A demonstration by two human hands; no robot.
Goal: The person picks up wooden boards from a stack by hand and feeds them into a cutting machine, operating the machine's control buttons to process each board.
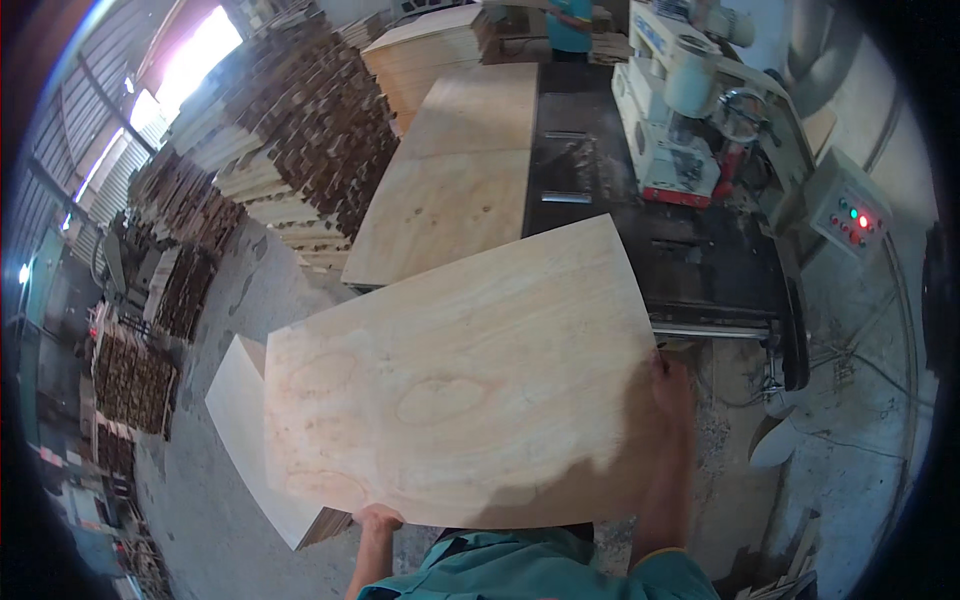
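Note:
A large pale plywood sheet (470,390) is held up in front of me, tilted, its far right corner reaching over the near end of a dark machine table (690,265). My left hand (379,517) grips its near edge toward the left, the fingers hidden underneath. My right hand (670,380) is closed on the right edge, also with fingers partly out of sight. Below the sheet at the left, the top of a stack of similar boards (236,425) shows. Another plywood panel (460,190) lies flat along the left side of the machine table.
A machine head with a red base (680,190) stands over the table. A control box with lit buttons (850,215) is at the right wall. Tall stacks of timber (320,130) rise at the left. A person in a teal shirt (570,30) stands at the far end, beside stacked panels (425,50).

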